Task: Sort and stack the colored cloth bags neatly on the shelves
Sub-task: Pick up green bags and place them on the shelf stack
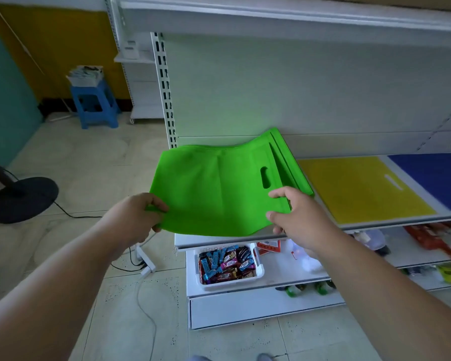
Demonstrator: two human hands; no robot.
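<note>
A bright green cloth bag (pixel 214 188) with a cut-out handle hangs just over the left end of the white shelf (pixel 391 224). My left hand (pixel 138 217) pinches its near left corner. My right hand (pixel 294 217) grips its near right edge, just below the handle hole. More green bag edges (pixel 289 162) lie under it at its right side. To the right, a yellow bag (pixel 362 188) lies flat on the shelf, and a blue bag (pixel 435 178) lies flat beyond it.
A white basket of wrapped snacks (pixel 227 267) sits on the lower shelf, with red packets (pixel 427 238) and bottles to its right. On the floor at left are a black fan base (pixel 21 199), a white power strip (pixel 146 261) with cables, and a blue stool (pixel 94 105).
</note>
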